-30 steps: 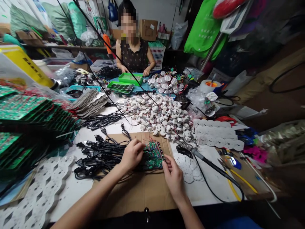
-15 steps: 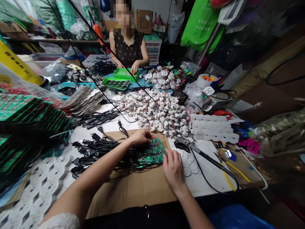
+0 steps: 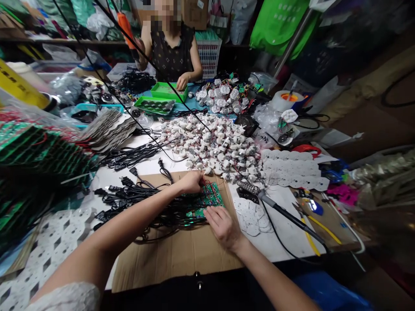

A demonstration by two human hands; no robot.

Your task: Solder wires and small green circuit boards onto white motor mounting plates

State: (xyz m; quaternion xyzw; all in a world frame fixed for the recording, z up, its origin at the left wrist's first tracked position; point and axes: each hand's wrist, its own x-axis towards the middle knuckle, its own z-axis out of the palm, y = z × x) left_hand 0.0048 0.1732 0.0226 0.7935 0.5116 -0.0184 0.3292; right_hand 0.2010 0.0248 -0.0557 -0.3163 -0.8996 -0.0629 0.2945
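On a sheet of cardboard [image 3: 181,263] lie several green circuit boards [image 3: 212,194] side by side, with black power cords [image 3: 142,201] running off to the left. My left hand [image 3: 193,182] is closed at the boards' far edge, where a red wire [image 3: 203,183] shows at its fingertips. The fingertips themselves are partly hidden. My right hand [image 3: 223,226] rests along the near edge of the boards, its fingers stretched out over the lowest board and touching it.
Beyond the boards spreads a heap of small white parts [image 3: 210,147]. A soldering iron [image 3: 285,211] and yellow-handled pliers [image 3: 319,231] lie at right. Stacked green boards [image 3: 35,147] stand at left. Across the table a person [image 3: 171,52] holds an orange-handled tool [image 3: 126,30].
My right hand has moved left, from beside the boards onto their near edge. My left hand stays at the far edge. The person opposite has raised one hand to the orange tool.
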